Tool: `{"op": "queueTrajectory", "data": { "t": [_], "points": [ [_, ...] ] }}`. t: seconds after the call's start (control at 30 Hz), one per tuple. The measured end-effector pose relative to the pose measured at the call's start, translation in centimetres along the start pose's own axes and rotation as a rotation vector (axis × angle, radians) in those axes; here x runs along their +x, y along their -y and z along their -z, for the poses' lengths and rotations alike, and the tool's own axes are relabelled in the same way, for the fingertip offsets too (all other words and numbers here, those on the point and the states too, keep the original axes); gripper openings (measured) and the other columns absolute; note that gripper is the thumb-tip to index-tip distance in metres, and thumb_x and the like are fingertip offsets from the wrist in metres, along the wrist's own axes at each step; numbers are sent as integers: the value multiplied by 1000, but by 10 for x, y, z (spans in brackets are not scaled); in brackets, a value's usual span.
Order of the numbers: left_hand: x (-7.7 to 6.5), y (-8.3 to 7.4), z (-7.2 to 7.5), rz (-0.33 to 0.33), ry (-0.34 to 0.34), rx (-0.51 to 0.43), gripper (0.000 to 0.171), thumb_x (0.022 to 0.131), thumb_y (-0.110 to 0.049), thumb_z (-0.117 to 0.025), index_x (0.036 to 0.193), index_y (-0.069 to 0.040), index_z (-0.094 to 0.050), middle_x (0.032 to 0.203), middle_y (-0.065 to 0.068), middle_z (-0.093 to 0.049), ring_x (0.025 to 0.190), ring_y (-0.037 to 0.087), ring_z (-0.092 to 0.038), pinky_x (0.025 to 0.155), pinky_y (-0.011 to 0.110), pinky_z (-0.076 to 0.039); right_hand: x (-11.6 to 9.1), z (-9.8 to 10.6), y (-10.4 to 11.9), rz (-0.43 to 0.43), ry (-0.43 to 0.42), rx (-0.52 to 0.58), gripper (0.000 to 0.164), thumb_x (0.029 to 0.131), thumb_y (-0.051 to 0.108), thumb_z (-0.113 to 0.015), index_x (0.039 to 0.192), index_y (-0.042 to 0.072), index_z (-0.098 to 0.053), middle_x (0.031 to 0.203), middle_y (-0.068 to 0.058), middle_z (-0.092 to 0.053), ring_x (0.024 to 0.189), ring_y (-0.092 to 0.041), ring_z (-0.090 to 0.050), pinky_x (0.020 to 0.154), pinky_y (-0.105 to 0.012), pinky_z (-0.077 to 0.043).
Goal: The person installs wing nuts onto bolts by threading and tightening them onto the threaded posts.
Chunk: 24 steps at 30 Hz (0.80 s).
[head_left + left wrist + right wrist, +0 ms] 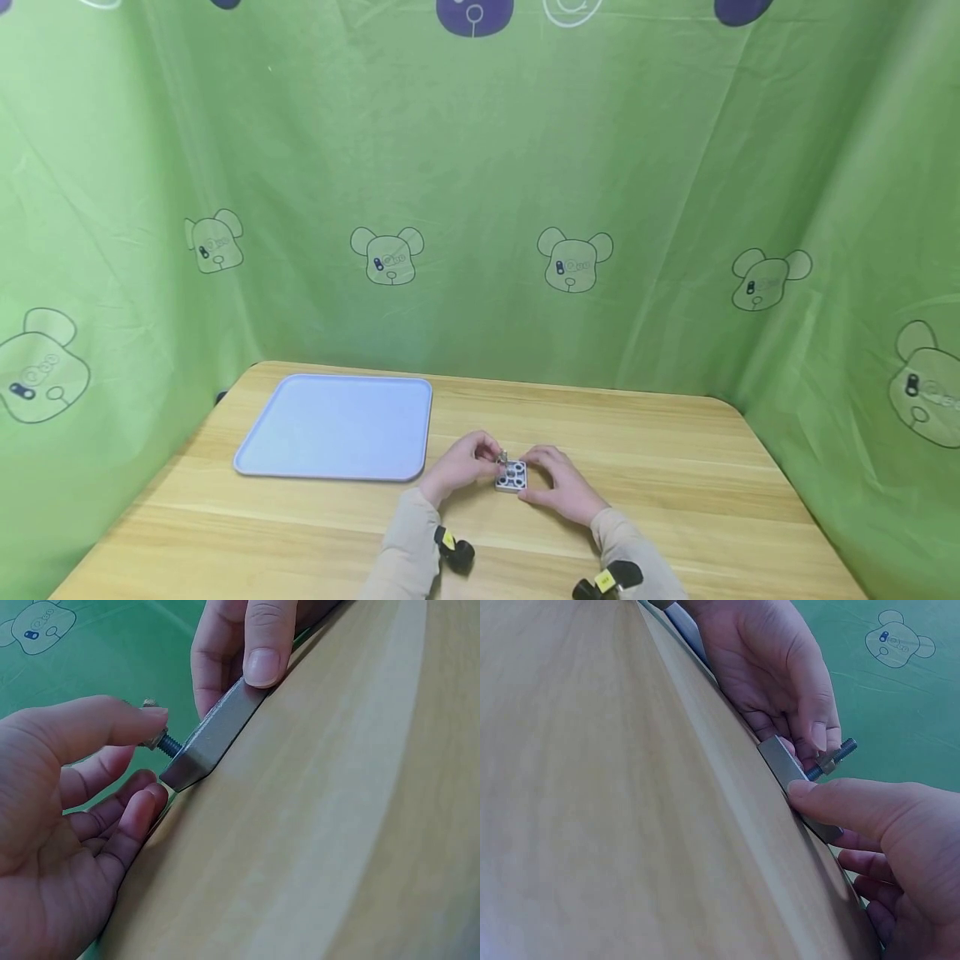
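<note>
A small square metal block point(512, 484) with round holes lies on the table between the two hands. From its upper face stands a threaded bolt point(847, 748) with a brass-coloured nut point(827, 761) partway along it. My left hand point(459, 467) has its fingertips at the nut and pinches it, other fingers loosely curled below, as the left wrist view shows. The right hand point(564, 487) grips the block point(784, 769) by its sides, thumb on the near edge and fingers on the far one. Part of the nut hides behind the left fingertips.
A pale blue rectangular tray point(330, 477) lies on the wooden table point(637, 433), left of the hands. Green curtains point(480, 167) with bear prints stand behind and at both sides. Each sleeved wrist wears a small black camera point(457, 554).
</note>
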State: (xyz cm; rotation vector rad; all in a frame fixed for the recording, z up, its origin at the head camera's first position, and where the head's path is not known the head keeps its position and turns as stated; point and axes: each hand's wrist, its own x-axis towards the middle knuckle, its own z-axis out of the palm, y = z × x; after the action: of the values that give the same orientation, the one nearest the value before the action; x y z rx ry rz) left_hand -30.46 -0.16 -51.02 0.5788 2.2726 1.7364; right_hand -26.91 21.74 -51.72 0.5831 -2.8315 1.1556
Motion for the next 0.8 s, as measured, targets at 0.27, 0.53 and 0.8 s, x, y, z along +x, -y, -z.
{"op": "queueTrajectory", "data": {
  "t": [0.27,0.53,0.8],
  "points": [
    [1,1,0,-3,18,16,31,78,-6,-74,106,-1,-63,103,17,-64,88,15,-54,80,29,-44,0,1,1,16,8,-15,57,77,39,-79,123,9,-61,133,-14,-54,127,-37,-48,109,-61,-33],
    [1,-1,1,-28,21,77,21,84,-13,-72,103,-4,-67,100,11,-65,90,15,-56,84,31,-46,0,1,2,26,5,-15,57,77,38,-78,122,9,-61,132,-13,-54,127,-37,-49,109,-61,-33],
    [1,1,1,-46,20,139,17,87,-16,-69,102,-7,-69,102,8,-63,93,15,-55,87,37,-45,0,1,2,17,5,-12,57,77,38,-79,122,10,-61,133,-13,-54,128,-37,-48,109,-61,-32]
  ]
}}
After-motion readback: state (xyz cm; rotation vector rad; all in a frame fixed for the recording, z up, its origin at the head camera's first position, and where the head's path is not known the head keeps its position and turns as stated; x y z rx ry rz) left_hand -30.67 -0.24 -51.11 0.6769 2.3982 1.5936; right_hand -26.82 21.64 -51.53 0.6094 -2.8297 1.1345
